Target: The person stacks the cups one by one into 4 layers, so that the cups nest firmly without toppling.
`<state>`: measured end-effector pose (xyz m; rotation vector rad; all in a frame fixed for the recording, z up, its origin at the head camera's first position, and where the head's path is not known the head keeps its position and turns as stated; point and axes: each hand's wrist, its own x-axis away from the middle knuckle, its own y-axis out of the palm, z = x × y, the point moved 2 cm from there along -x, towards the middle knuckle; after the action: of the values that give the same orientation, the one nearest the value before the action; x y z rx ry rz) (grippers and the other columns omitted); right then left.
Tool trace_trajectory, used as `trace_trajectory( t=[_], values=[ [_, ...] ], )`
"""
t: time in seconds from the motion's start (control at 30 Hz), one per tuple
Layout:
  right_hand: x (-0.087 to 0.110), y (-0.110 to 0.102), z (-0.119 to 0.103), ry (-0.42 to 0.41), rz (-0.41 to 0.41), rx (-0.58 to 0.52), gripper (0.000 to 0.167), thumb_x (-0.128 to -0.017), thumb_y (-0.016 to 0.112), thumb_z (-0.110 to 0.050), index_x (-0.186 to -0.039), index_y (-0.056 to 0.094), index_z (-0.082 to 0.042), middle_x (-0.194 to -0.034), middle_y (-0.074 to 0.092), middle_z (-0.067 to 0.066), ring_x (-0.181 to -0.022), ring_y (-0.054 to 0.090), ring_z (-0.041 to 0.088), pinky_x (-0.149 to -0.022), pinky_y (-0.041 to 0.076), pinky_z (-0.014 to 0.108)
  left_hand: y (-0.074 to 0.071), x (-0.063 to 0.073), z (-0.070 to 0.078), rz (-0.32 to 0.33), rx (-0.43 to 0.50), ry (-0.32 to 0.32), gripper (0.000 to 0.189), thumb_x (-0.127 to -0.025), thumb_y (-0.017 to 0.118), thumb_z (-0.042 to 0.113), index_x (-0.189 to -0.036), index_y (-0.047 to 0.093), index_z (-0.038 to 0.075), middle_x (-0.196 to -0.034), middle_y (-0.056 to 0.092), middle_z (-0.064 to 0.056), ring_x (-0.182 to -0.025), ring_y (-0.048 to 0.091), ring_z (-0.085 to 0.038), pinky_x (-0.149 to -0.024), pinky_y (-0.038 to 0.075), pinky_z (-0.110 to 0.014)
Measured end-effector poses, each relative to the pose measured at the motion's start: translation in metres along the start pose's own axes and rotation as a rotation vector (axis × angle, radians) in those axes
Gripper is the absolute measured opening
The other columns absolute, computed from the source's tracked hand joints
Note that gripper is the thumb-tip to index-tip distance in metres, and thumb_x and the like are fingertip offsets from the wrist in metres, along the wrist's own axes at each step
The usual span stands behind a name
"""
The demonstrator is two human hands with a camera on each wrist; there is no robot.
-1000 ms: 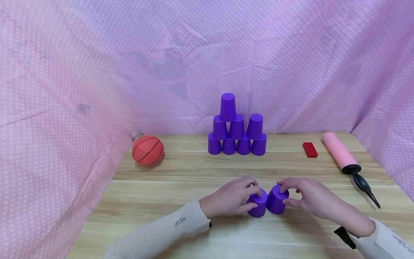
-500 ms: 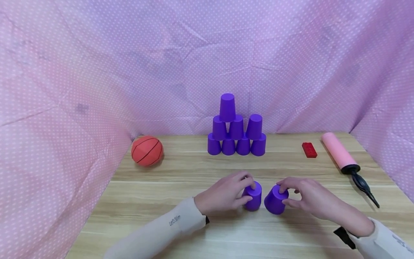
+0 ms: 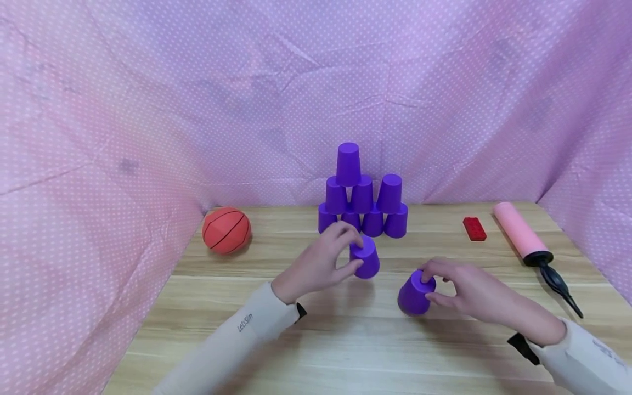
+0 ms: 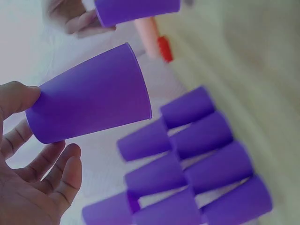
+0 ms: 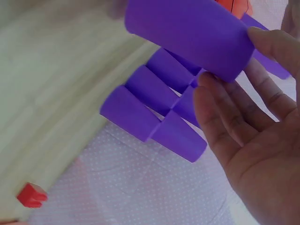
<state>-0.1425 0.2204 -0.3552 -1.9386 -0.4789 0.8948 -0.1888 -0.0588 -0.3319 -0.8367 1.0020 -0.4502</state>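
Observation:
My left hand (image 3: 323, 263) pinches an upside-down purple cup (image 3: 365, 262) near its base, thumb on one side and fingers on the other. That cup hangs tilted over the table, in front of the stacked cups. To the right, my right hand (image 3: 466, 288) grips a second upside-down purple cup (image 3: 413, 299) the same way; it tilts too. In the left wrist view the held cup (image 4: 91, 96) has its wide rim turned away from the palm. Behind stands a stack of purple cups (image 3: 391, 193): several in the bottom row, three above, one on top (image 3: 348, 164).
A red ball (image 3: 226, 230) with black lines lies at the table's left. Toward the right are a red toy brick (image 3: 474, 229) and a pink hand pump (image 3: 520, 230) with a black nozzle. Pink dotted cloth (image 3: 276, 99) hangs behind the wooden table (image 3: 207, 329).
My left hand has moved its cup forward and left, toward the stack and away from the other cup. Lately my right hand has raised its cup slightly. The stack stays the same.

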Motion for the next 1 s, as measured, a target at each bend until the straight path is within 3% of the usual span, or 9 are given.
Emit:
trace_trajectory(
  t=[0.3,0.47,0.6,0.83,1.0],
  values=[
    [-0.044,-0.031,0.005,-0.124,0.174,0.027,0.034,-0.069,0.081,-0.008,-0.096,0.062,-0.014,-0.095,0.064,-0.007,-0.079,0.060,0.007,-0.064,0.050,0.024,-0.046,-0.020,-0.013,0.194,0.020,0.013,0.028,-0.081,0.072,0.012,-0.102,0.055,0.006,-0.104,0.051,-0.005,-0.097,0.049,-0.017,-0.081,0.045,-0.026],
    [-0.076,-0.049,0.016,-0.141,0.296,0.073,0.030,-0.069,0.081,-0.009,-0.095,0.065,-0.009,-0.090,0.065,-0.003,-0.078,0.057,0.009,-0.065,0.048,0.024,-0.067,-0.033,-0.020,0.269,0.027,0.015,0.030,-0.081,0.070,0.008,-0.104,0.051,0.005,-0.101,0.049,-0.007,-0.092,0.050,-0.018,-0.076,0.047,-0.030],
    [-0.103,-0.060,0.026,-0.096,0.328,0.086,0.025,-0.072,0.080,-0.009,-0.092,0.065,-0.008,-0.089,0.065,0.000,-0.078,0.058,0.015,-0.062,0.050,0.029,-0.077,-0.046,-0.027,0.310,0.005,0.030,0.030,-0.080,0.068,0.008,-0.104,0.050,0.003,-0.099,0.048,-0.008,-0.092,0.050,-0.020,-0.075,0.047,-0.033],
    [-0.144,-0.075,0.042,0.018,0.291,0.080,0.021,-0.081,0.075,-0.013,-0.096,0.063,-0.003,-0.092,0.065,0.008,-0.086,0.060,0.023,-0.067,0.049,0.038,-0.094,-0.071,-0.035,0.386,-0.045,0.063,0.032,-0.082,0.067,0.008,-0.107,0.050,-0.001,-0.103,0.053,-0.011,-0.091,0.052,-0.022,-0.073,0.045,-0.031],
    [-0.168,-0.078,0.056,0.120,0.251,0.073,0.023,-0.087,0.070,-0.020,-0.101,0.063,-0.004,-0.098,0.065,0.011,-0.088,0.059,0.027,-0.070,0.048,0.040,-0.102,-0.089,-0.038,0.425,-0.048,0.040,0.031,-0.085,0.067,0.010,-0.108,0.051,-0.002,-0.104,0.053,-0.012,-0.091,0.052,-0.022,-0.074,0.045,-0.030]
  ],
)
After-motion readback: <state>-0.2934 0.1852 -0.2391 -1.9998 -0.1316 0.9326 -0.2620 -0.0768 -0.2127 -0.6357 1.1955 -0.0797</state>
